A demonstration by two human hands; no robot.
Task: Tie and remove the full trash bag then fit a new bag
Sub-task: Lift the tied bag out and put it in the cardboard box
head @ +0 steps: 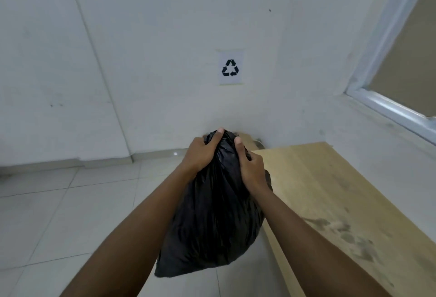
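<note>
A full black trash bag (212, 221) hangs in mid-air in front of me, above the tiled floor. My left hand (200, 153) grips the gathered neck of the bag from the left, thumb pointing up over the top. My right hand (250, 167) grips the same neck from the right, fingers curled into the plastic. The bag's bulging body hangs between my forearms. No bin and no new bag are in view.
A light wooden table top (330, 202), stained in places, stretches along the right. A white wall with a recycling sign (230, 68) stands ahead. A window frame (387, 108) is at the upper right. Pale floor tiles (70, 214) cover the left.
</note>
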